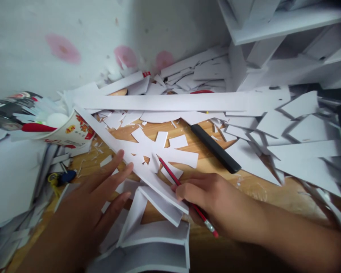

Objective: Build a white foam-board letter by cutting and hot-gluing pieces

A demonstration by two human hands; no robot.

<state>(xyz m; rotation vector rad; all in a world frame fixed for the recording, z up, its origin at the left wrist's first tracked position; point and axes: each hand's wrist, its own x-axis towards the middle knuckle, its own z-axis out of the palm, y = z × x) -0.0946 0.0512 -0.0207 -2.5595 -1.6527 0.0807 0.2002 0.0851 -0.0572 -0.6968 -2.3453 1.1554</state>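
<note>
My right hand (213, 201) is closed around a red and black pencil (170, 171), its tip pointing up and left over the white pieces of board. Fingers spread, my left hand (99, 201) rests its fingertips at the edge of a long white strip (147, 173). The strip runs diagonally from the paper cup down to beside my right hand. Beyond it lie several small cut white pieces (178, 141), some overlapping. Nearest me stands a white box-like structure (156, 237) with curved walls, partly under the strip.
A black-handled tool (216, 148) lies right of the pieces. At the left a printed paper cup (74, 131) holds assorted items, including something red-handled. A long white strip (165, 101) spans the back. White offcuts (309, 159) pile up at right, below a white shelved structure (290, 26).
</note>
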